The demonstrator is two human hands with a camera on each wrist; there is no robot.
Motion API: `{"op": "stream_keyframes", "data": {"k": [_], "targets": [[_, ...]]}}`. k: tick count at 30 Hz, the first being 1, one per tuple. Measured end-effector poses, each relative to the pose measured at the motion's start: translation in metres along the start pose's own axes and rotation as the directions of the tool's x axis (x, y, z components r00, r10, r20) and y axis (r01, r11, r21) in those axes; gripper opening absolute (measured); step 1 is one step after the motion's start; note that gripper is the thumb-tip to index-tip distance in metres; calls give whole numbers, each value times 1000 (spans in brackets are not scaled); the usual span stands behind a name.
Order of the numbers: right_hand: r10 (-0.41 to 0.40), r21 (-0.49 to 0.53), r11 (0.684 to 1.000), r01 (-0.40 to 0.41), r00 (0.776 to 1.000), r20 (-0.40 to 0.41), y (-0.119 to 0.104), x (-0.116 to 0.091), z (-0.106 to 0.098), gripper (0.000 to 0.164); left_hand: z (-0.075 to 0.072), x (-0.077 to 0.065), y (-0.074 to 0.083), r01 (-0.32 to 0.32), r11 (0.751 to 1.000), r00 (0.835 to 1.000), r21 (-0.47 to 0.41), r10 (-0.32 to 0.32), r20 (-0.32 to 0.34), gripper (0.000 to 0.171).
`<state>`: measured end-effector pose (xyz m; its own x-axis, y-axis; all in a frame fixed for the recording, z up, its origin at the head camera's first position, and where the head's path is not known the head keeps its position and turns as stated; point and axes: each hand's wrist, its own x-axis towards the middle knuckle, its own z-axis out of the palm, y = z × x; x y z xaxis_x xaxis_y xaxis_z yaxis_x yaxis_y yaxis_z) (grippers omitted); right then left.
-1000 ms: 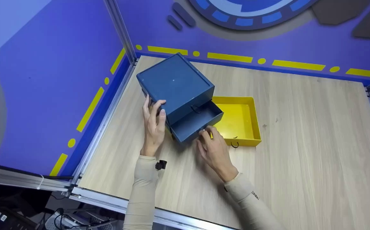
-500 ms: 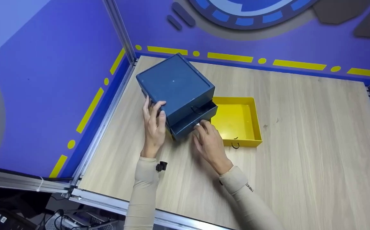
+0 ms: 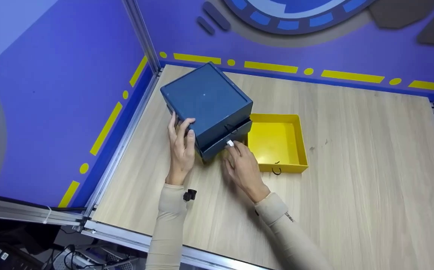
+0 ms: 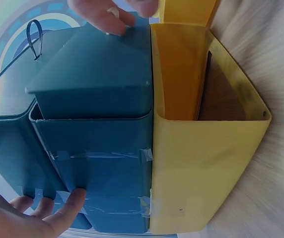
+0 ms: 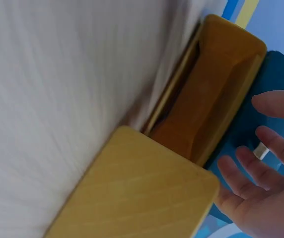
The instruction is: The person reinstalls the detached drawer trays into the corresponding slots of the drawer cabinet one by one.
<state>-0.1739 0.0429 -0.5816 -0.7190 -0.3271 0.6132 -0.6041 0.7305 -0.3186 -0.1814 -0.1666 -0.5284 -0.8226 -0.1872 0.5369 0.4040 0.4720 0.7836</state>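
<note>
A stack of dark blue drawer units (image 3: 205, 95) stands angled on the table. Its lower blue drawer (image 3: 226, 140) juts a little from the front. My right hand (image 3: 244, 167) has its fingertips at that drawer's front, around a small white piece (image 3: 230, 143); in the right wrist view its fingers are spread and nearly straight. My left hand (image 3: 181, 150) rests along the side of the stack, steadying fingers flat on the blue wall. A yellow unit (image 4: 209, 163) with an open front forms the bottom of the stack. Right of it lies a yellow drawer (image 3: 277, 140).
A black loop handle (image 3: 231, 129) hangs on the upper blue front, and another loop (image 3: 276, 171) on the yellow drawer. Printed blue panels (image 3: 78, 82) wall the wooden table (image 3: 359, 168) at left and back. A metal rail (image 3: 217, 258) edges its front.
The lower blue drawer has slid back into the stack until only a narrow gap shows. My right hand has moved with it, up and left. The left hand has stayed in place.
</note>
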Motion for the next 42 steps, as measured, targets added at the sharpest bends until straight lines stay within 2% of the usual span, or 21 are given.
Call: {"op": "stream_keyframes", "data": {"k": [8,13,17,22,27,31,38,42], "targets": [[43,38,998,-44,998,47,2,0,11,43,1,0,0,15,1000,1000,13,-15,-2,61],[71,71,995,-74,997,41,1,6,16,38,0,0,1,25,999,1000,20,-25,6,64],[79,70,994,-80,997,25,-3,13,19,33,-1,1,1,20,1000,1000,16,-20,-9,60],[85,44,995,-88,995,57,-4,16,19,30,0,2,1,16,1000,1000,8,-16,-13,56],[88,84,992,-95,992,86,3,10,4,27,0,-1,0,23,1000,1000,8,-23,3,56],[121,92,987,-128,989,87,16,3,-17,24,2,-2,-1,17,1000,1000,3,-17,2,53],[187,-51,982,-181,971,152,29,-11,-53,29,2,-3,-3,13,1000,1000,3,-13,-18,55],[247,-125,965,-231,960,132,32,-22,-64,32,3,-2,-1,10,1000,1000,0,-10,-8,55]]}}
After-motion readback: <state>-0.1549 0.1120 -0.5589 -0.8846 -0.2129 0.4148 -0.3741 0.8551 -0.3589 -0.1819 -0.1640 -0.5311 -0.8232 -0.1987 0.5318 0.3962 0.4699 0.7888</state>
